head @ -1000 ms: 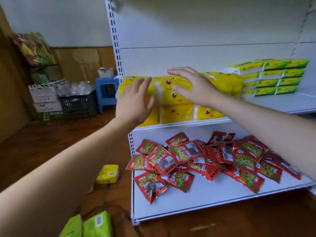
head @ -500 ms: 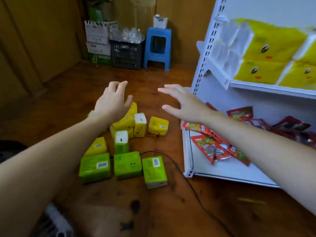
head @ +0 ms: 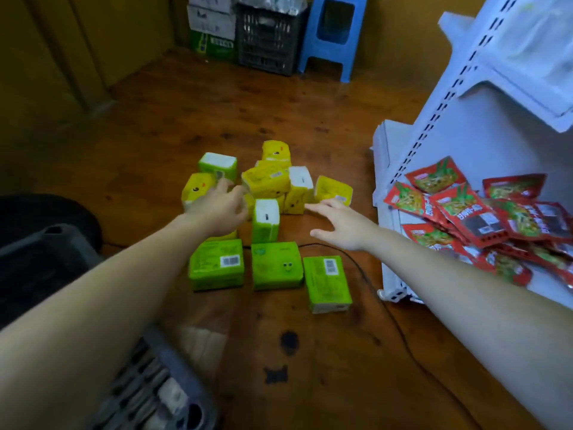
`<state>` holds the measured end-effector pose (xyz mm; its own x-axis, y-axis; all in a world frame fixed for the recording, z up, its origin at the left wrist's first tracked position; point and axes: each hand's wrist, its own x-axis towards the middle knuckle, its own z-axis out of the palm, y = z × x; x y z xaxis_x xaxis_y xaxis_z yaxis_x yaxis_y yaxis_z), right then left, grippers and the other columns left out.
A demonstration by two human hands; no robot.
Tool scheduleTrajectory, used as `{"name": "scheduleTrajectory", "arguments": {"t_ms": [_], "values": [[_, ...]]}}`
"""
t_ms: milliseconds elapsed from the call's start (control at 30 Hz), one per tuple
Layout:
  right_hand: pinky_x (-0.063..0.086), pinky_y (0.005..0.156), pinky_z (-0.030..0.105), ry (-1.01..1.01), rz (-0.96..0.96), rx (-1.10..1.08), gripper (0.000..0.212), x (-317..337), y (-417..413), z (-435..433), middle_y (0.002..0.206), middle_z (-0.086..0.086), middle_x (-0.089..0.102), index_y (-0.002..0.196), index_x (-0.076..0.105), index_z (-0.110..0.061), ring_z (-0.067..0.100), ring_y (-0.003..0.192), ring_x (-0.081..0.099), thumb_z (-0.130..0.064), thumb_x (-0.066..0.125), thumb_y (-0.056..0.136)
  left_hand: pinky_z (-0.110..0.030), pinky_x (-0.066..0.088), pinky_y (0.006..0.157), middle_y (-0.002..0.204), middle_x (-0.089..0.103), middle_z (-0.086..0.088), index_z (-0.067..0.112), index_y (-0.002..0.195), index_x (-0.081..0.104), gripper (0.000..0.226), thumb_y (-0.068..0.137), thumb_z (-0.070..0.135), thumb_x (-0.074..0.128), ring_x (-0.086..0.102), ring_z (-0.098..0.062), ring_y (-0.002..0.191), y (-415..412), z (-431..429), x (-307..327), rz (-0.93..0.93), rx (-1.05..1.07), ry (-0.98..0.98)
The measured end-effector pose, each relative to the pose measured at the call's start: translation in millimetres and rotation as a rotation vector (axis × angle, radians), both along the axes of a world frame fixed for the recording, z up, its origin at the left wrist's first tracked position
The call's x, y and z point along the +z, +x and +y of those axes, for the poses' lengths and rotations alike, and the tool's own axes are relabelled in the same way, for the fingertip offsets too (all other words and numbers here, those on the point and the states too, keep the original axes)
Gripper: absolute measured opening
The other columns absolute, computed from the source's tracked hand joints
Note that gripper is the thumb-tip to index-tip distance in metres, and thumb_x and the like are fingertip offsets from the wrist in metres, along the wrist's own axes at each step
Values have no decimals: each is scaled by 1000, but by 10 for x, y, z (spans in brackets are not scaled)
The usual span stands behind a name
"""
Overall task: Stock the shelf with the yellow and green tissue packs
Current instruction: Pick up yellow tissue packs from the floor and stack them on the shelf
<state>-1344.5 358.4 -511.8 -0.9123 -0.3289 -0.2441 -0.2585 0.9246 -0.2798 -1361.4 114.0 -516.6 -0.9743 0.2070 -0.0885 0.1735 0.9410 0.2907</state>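
Note:
A heap of yellow tissue packs point(head: 268, 181) and green tissue packs point(head: 276, 265) lies on the wooden floor. My left hand point(head: 221, 203) hovers over the heap's left side, fingers loosely spread above a yellow pack point(head: 197, 189), holding nothing. My right hand point(head: 341, 223) reaches in from the right with fingers stretched toward a yellow pack point(head: 333, 189), empty too. One green pack point(head: 265, 220) stands upright between my hands. The white shelf unit point(head: 434, 119) stands at the right.
Red snack packets point(head: 483, 212) cover the bottom shelf. A thin black cable point(head: 366, 274) runs across the floor by the green packs. A blue stool point(head: 333, 35), a black crate point(head: 266, 41) and cardboard boxes point(head: 210, 23) stand against the far wall. A grey plastic basket point(head: 148, 389) sits near my left arm.
My view swung from the shelf down to the floor. Both hands left the stocked yellow packs and dropped toward the heap of packs, now close above it.

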Motion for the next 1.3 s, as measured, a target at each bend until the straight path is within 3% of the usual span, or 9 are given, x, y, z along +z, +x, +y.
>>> {"name": "scheduleTrajectory", "arguments": {"t_ms": [167, 333, 467, 633, 767, 833, 1033, 1133, 1300], "values": [[27, 108, 30, -181, -1, -36, 57, -468, -95, -159, 145, 11, 31, 143, 33, -24, 24, 136, 32, -31, 56, 91, -44, 31, 109, 149, 20, -19, 13, 145, 28, 59, 94, 32, 50, 29, -39, 135, -28, -277, -381, -193, 100, -95], [28, 101, 21, -475, 27, 11, 55, -773, -336, -823, 135, 12, 42, 140, 38, -18, 23, 125, 43, -21, 59, 90, -48, 35, 105, 144, 26, -19, 12, 143, 29, 59, 92, 30, 52, 34, -41, 130, -96, -435, -584, -204, 235, -82], [21, 107, 22, -582, -57, 44, 60, -1041, -565, -1292, 141, 16, 36, 143, 34, -16, 24, 134, 34, -19, 60, 89, -46, 32, 104, 142, 25, -19, 15, 145, 26, 60, 93, 29, 52, 32, -41, 131, -219, -443, -719, -224, 395, -55], [16, 106, 21, -602, -109, -73, 64, -1409, -798, -1537, 144, 21, 28, 145, 28, -16, 28, 137, 26, -18, 58, 88, -40, 29, 108, 145, 20, -21, 24, 146, 27, 54, 96, 28, 46, 33, -43, 130, -339, -389, -965, -242, 513, 116], [18, 110, 26, -545, -228, -66, 68, -1544, -834, -1513, 152, 23, 11, 148, 20, -21, 28, 143, 13, -18, 55, 90, -37, 18, 114, 154, -2, -25, 31, 147, 24, 54, 97, 29, 45, 11, -41, 142, -349, -375, -1191, -330, 557, 211], [19, 111, 28, -540, -314, -90, 70, -1591, -870, -1535, 153, 24, 8, 148, 17, -23, 29, 143, 13, -19, 55, 90, -37, 17, 115, 154, 0, -26, 32, 148, 22, 55, 97, 30, 44, 6, -39, 143, -367, -396, -1234, -364, 614, 258], [27, 104, 21, -639, -374, -69, 63, -1697, -862, -1545, 150, 11, 31, 144, 31, -10, 21, 136, 34, -11, 59, 88, -31, 36, 106, 146, 34, -20, 23, 145, 32, 79, 74, 45, 59, 38, -31, 131, -349, -356, -1198, -437, 740, 426], [28, 106, 23, -719, -355, -125, 59, -1720, -833, -1466, 147, 11, 36, 140, 38, -8, 20, 134, 37, -9, 61, 86, -28, 32, 103, 145, 28, -19, 27, 144, 32, 62, 89, 38, 56, 34, -31, 132, -348, -256, -1188, -394, 812, 487], [30, 108, 24, -936, -266, -234, 58, -1656, -794, -1339, 141, 13, 40, 137, 42, -16, 20, 131, 38, -9, 64, 84, -28, 34, 100, 141, 24, -15, 31, 147, 21, 69, 90, 33, 58, 42, -31, 125, -387, -115, -1053, -153, 803, 614]]}}
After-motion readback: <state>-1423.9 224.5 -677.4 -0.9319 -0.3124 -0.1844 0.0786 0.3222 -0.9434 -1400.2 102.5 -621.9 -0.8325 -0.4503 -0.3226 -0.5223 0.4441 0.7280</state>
